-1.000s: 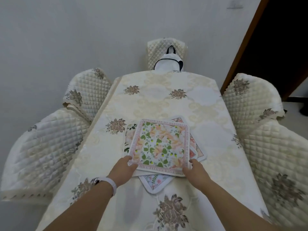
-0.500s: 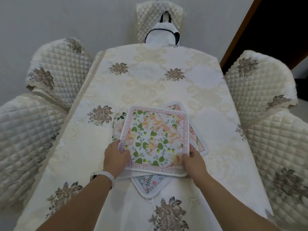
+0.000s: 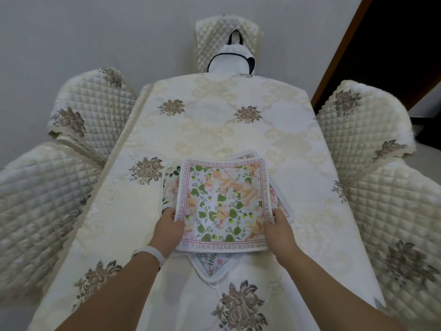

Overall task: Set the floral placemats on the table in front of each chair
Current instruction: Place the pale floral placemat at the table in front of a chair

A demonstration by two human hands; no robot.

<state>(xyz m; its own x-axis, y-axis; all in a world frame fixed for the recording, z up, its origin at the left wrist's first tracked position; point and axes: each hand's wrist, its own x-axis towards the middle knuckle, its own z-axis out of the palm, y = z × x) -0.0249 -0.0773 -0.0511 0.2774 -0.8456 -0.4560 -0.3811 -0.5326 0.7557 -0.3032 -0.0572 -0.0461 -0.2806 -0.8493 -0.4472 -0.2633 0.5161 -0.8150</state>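
Scene: a long table (image 3: 214, 130) under a cream embroidered cloth, with quilted chairs along both sides and one at the far end.
Placemat stack: a loose pile of floral placemats (image 3: 282, 201) lies near the middle of the table, toward the near end; corners of lower mats poke out at the left, right and near sides, turned at different angles.
Top placemat: the top placemat (image 3: 224, 204), roughly square with a pink lettered border, sits on the pile with its edges about square to the table.
Left hand: the left hand (image 3: 168, 231) grips the mat's near-left edge, thumb on top and the other fingers tucked under, so it pinches the fabric.
Right hand: the right hand (image 3: 278, 231) pinches the near-right edge the same way, thumb on top; the fingers below are hidden.
Lift: the near edge seems slightly raised off the pile, though I cannot tell how much of the mat is free.
Key relation: the mat extends away from both sets of fingers toward the far end, held evenly, so neither hand is nearer; any chair place lies to one side or farther off.
Step in hand: probably peeling the top mat from the stack.
Progress: no mat yet lies in front of any chair in view.
Risk: a lower mat could drag along.
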